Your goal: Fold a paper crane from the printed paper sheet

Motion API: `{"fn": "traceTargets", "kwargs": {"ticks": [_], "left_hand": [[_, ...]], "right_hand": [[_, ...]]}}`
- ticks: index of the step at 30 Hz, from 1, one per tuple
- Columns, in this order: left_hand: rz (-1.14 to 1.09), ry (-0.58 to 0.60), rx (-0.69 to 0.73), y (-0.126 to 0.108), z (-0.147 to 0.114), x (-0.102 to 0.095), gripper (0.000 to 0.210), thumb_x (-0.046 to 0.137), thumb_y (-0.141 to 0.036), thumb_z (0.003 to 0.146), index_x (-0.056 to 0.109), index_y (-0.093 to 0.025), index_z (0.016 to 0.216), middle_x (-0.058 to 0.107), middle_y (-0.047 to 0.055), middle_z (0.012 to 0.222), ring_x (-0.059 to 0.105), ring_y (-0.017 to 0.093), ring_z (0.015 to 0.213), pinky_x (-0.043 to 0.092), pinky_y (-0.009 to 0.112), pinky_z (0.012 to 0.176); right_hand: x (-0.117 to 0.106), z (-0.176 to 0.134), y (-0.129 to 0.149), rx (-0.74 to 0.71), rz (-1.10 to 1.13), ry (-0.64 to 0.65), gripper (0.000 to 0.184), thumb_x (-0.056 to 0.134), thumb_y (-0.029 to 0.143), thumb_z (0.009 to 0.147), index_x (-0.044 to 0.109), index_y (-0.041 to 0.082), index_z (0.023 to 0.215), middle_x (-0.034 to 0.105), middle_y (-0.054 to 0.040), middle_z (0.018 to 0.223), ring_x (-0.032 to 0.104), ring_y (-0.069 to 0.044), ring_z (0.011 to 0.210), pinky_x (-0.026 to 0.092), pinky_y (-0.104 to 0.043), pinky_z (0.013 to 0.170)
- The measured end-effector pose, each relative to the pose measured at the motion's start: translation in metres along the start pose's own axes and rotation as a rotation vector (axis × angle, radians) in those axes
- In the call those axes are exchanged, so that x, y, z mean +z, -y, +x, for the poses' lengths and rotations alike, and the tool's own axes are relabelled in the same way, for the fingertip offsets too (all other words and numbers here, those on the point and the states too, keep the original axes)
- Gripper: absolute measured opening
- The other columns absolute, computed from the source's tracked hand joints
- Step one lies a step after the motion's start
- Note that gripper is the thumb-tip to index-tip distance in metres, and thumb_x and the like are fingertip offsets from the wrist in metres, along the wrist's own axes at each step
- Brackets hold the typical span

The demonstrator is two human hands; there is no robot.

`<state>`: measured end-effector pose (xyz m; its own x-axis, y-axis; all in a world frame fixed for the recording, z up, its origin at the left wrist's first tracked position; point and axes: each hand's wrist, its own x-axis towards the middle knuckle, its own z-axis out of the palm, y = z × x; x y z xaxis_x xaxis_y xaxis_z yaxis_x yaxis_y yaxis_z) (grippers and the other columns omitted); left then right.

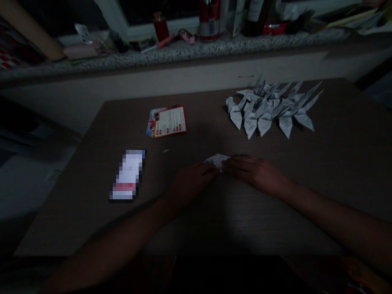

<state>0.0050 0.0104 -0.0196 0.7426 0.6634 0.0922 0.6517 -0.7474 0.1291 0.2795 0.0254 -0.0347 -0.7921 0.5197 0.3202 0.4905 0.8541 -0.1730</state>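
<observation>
Paper [218, 160] is lying on the table [200, 136], its peaked far edge pointing toward the sill [183, 50]. From my remote seat I am seeing both hands touching it: the left hand [194, 178] is covering its left side, and the right hand [255, 168] is stretching its fingers, held close together, over its right side. Their fingertips are resting just beside each other, leaving a pale patch showing. Darkness is hiding the thumbs, so I am not able to tell whether either hand is pinching or just pressing. Beyond the right hand, folded birds [266, 116] are sitting crowded together. Cards [170, 122] are lying overlapped beyond the left hand, and a phone [127, 173] is lying to its left, screen glowing.
</observation>
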Motion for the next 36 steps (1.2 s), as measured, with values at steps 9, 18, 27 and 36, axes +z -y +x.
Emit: {"fn": "traceTargets", "kwargs": {"ticks": [9, 18, 27, 36], "left_hand": [[0.009, -0.022, 0.015, 0.001, -0.001, 0.002, 0.039, 0.047, -0.011, 0.104, 0.058, -0.024, 0.14, 0.067, 0.006, 0.132, 0.065, 0.024, 0.117, 0.058, 0.036, 0.092], [-0.027, 0.029, 0.02, -0.003, 0.0, -0.005, 0.038, 0.05, -0.009, 0.103, 0.057, -0.019, 0.139, 0.065, 0.01, 0.135, 0.063, 0.026, 0.123, 0.057, 0.039, 0.095], [0.107, 0.054, 0.055, -0.006, -0.001, -0.005, 0.037, 0.048, -0.01, 0.103, 0.055, -0.016, 0.139, 0.065, 0.012, 0.135, 0.065, 0.027, 0.117, 0.061, 0.038, 0.086], [0.016, -0.039, 0.11, -0.003, -0.01, 0.0, 0.037, 0.045, -0.022, 0.108, 0.053, -0.016, 0.144, 0.061, 0.015, 0.142, 0.062, 0.028, 0.129, 0.058, 0.043, 0.1]], "right_hand": [[0.001, -0.001, 0.003, 0.008, 0.016, -0.001, 0.045, 0.062, 0.016, 0.1, 0.063, 0.028, 0.143, 0.069, -0.0093, 0.139, 0.066, -0.03, 0.127, 0.059, -0.049, 0.103], [-0.003, -0.001, 0.008, -0.013, 0.022, -0.022, 0.047, 0.064, 0.025, 0.099, 0.06, 0.023, 0.146, 0.069, -0.0134, 0.139, 0.067, -0.032, 0.125, 0.059, -0.052, 0.103], [-0.003, -0.001, 0.004, 0.03, 0.067, 0.02, 0.046, 0.061, 0.023, 0.101, 0.059, 0.026, 0.148, 0.067, -0.0122, 0.141, 0.063, -0.031, 0.13, 0.056, -0.052, 0.106], [0.0, -0.005, 0.002, 0.028, 0.051, 0.035, 0.041, 0.058, 0.026, 0.103, 0.062, 0.022, 0.144, 0.064, -0.0137, 0.146, 0.06, -0.03, 0.134, 0.054, -0.05, 0.109]]}}
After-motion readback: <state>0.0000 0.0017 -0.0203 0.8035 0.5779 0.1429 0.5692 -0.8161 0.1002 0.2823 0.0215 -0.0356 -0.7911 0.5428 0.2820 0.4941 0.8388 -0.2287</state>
